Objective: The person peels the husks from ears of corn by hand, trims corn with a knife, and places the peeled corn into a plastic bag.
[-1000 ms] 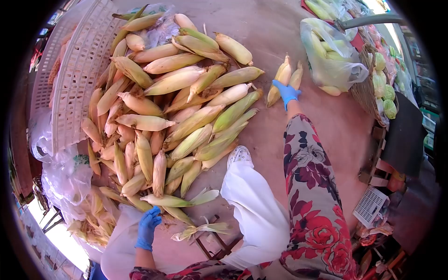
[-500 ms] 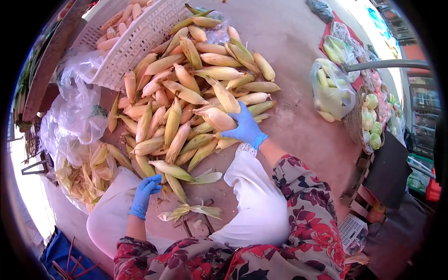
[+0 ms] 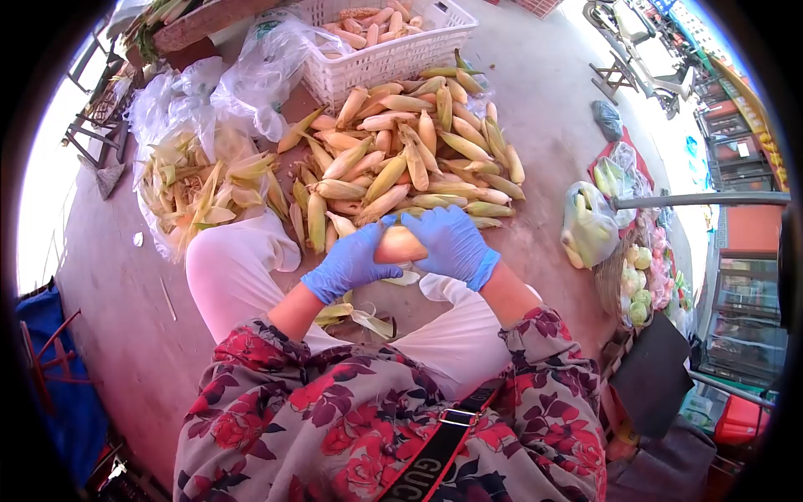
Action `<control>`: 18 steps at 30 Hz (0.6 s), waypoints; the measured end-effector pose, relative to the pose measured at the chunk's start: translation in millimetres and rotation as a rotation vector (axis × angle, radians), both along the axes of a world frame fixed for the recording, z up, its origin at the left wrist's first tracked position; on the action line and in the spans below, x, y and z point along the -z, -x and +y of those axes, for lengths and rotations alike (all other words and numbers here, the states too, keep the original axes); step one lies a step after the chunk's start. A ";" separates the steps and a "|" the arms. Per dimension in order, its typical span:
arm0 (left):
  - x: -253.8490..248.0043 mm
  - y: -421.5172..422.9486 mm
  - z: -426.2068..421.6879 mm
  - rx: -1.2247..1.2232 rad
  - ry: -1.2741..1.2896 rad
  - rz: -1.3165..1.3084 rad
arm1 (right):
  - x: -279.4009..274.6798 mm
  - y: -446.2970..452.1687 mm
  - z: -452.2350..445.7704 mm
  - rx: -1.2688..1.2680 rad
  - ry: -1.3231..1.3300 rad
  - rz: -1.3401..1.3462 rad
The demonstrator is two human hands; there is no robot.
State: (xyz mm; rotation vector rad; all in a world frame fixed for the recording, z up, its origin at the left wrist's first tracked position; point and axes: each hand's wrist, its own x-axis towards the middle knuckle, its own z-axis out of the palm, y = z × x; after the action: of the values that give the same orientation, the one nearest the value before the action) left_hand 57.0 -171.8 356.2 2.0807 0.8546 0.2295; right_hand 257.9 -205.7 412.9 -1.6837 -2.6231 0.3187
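An ear of corn (image 3: 399, 246) in pale husk is held crosswise in front of my body, between both blue-gloved hands. My left hand (image 3: 355, 258) is closed around its left end. At the other end, my right hand (image 3: 452, 242) grips it with the fingers bent over the top. Just beyond the hands lies a heap of corn ears (image 3: 389, 171), most in green or pale husks. Torn husks (image 3: 355, 316) lie on the ground between my knees, partly hidden below the hands.
Behind the heap stands a white plastic crate (image 3: 389, 58) holding several husked ears. A clear bag of stripped husks (image 3: 196, 188) is by my left knee. To the right are bagged vegetables (image 3: 590, 222) and cabbages (image 3: 640, 305), with a grey metal bar (image 3: 703, 200) crossing above.
My right hand has brought an ear from the heap towards my body. The left hand has risen from beside my knee and now grips it too. The view has turned and shifted.
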 end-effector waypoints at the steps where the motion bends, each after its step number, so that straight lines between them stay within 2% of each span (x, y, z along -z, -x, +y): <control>1: 14.1 4.9 -14.7 -0.060 0.012 -0.049 | 1.6 10.4 -14.6 -0.007 -0.086 0.022; 2: 35.2 12.3 -27.4 -0.160 0.165 -0.170 | 5.8 19.8 -30.9 -0.012 -0.169 0.041; 5: 89.7 39.3 -61.2 -0.403 0.650 -0.533 | 30.6 48.8 -73.0 0.458 -0.611 0.369; 6: 95.3 43.1 -68.5 -0.481 0.821 -0.648 | 51.3 55.0 -82.5 0.588 -0.639 0.466; 9: 82.8 56.3 -81.3 -0.413 0.812 -0.676 | 60.6 69.4 -96.4 0.973 0.117 1.726; 13: 67.8 62.8 -91.9 -0.229 0.602 -0.511 | 50.2 86.1 -84.8 0.708 0.070 1.847; 17: 77.3 63.1 -101.0 -0.292 0.571 -0.663 | 31.8 125.3 -87.5 0.544 0.072 1.957; 18: 64.1 63.9 -104.0 -0.332 0.507 -0.661 | 32.7 135.7 -86.8 0.562 0.059 2.013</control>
State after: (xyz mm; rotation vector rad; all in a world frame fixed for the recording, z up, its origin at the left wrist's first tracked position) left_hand -6.9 -275.8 292.1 1.2589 0.7358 0.7481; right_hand 122.1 -292.6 380.2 -0.8420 -0.6408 1.1497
